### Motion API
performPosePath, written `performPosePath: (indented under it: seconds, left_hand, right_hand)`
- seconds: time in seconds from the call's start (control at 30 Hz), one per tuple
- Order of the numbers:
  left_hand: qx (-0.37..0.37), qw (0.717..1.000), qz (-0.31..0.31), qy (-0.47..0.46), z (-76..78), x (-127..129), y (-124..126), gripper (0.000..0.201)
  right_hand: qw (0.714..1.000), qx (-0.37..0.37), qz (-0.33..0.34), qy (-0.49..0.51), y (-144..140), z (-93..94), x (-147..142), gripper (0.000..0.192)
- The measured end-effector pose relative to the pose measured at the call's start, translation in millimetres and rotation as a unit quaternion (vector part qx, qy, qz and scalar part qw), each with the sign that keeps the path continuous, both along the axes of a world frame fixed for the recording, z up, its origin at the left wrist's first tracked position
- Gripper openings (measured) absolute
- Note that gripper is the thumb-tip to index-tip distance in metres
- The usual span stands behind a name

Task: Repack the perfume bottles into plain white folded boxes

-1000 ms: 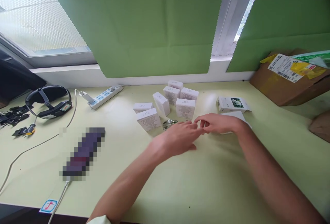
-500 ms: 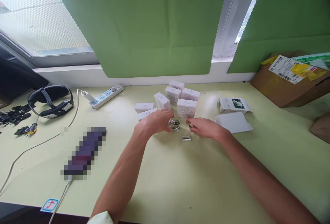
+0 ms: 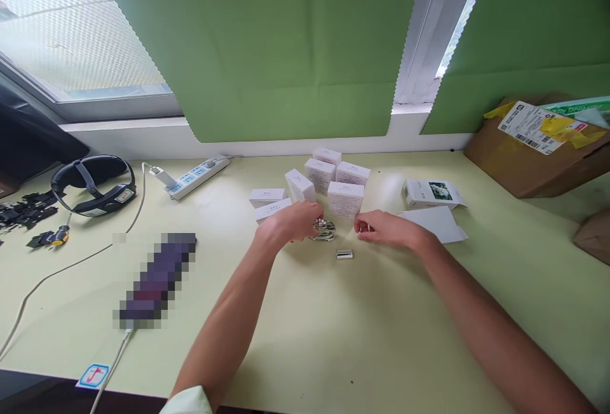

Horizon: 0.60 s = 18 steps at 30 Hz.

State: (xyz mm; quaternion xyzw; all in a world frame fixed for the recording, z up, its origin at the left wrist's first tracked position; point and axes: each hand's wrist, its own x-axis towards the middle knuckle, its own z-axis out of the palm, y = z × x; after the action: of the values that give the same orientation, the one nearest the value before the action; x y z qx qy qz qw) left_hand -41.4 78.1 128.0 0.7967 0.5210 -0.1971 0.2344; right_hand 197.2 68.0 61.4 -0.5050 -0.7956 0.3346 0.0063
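My left hand (image 3: 301, 219) is curled over a cluster of shiny silver metal loops (image 3: 325, 230), its fingertips closed at the cluster's left and upper edge. What the loops are is too small to tell. My right hand (image 3: 377, 228) is closed, thumb and fingers together on a small shiny metal piece mostly hidden by the fingers. A short silver rectangular piece (image 3: 344, 254) lies on the table between and below the hands. Several small white boxes stand just behind, the closest being a white box (image 3: 345, 199) between the two hands.
Right of my right hand lie a white flat carton (image 3: 436, 223) and a white box with a flower picture (image 3: 431, 193). A brown cardboard box (image 3: 534, 153) stands far right. Leftward are a power strip (image 3: 197, 177), a pixelated phone (image 3: 159, 280) on a cable, and a black headset (image 3: 95, 186).
My right hand has shifted slightly right and up, carrying the small metal piece away from the loops, its fingers curled tighter. My left hand stays at the loops, its fingers drawn closer together.
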Motion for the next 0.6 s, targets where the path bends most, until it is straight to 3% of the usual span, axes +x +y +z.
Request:
performPosePath:
  seconds: [0.23, 0.4, 0.6]
  left_hand:
    - [0.067, 0.990, -0.095, -0.074, -10.1, 14, 1, 0.031]
    - [0.060, 0.985, -0.121, -0.103, -14.3, 24, -1, 0.022]
    - [0.014, 0.992, -0.061, -0.108, -1.7, 14, -3, 0.036]
  right_hand:
    - [0.992, 0.024, -0.026, 0.122, -11, 46.3, 13, 0.023]
    - [0.985, 0.041, -0.025, 0.167, -15, 51.5, 6, 0.028]
    - [0.976, 0.066, -0.002, 0.209, -15, 49.8, -2, 0.028]
